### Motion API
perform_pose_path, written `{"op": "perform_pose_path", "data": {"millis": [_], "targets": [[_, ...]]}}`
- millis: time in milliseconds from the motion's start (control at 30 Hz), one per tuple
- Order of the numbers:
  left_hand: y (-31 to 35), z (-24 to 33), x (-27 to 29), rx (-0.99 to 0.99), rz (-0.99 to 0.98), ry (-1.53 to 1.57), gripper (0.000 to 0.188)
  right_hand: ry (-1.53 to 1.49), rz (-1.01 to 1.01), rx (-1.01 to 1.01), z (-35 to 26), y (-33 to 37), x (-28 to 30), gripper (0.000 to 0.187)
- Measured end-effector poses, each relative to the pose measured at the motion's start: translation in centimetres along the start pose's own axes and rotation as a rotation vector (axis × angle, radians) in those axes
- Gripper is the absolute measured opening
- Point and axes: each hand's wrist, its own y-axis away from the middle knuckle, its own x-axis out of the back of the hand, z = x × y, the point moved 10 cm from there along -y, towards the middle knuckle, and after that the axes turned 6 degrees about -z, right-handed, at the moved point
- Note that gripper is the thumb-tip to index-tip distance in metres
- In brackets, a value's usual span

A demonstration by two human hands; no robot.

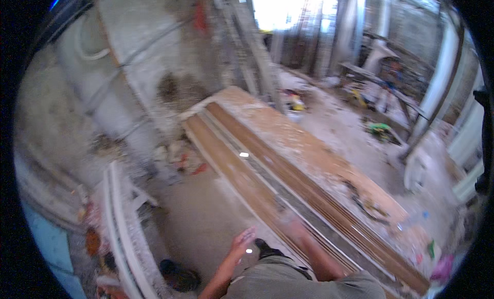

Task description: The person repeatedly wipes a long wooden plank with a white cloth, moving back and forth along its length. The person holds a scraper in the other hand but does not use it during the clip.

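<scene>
My left hand (242, 246) hangs over the concrete floor with its fingers loosely apart and nothing in it. My right hand (295, 228) is heavily blurred; it lies at or just above the near part of the long brown frame strips (242, 171). Whether it grips them I cannot tell. The strips lie side by side with a grey channel between them, on a dusty wooden board (303, 144) that runs from upper left to lower right. My dark shoes (178, 276) and grey trousers show at the bottom edge.
A white frame (116, 216) lies along the floor at the left. Rubble (180, 160) is piled at the foot of the grey wall (128, 72). Slanted poles (257, 52), a green object (380, 128) and white pillars (437, 77) stand beyond the board.
</scene>
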Motion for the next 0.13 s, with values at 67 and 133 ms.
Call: {"op": "perform_pose_path", "data": {"millis": [67, 133], "targets": [[-1.7, 1.6, 3.8, 0.045, 0.021, 0.031, 0.042, 0.135, 0.425, -0.1, 4.7, -2.0, 7.5, 0.021], [-2.7, 3.0, 8.1, 0.018, 0.083, 0.057, 0.041, 0.182, 0.159, -0.247, 10.4, -6.7, 10.1, 0.027]]}}
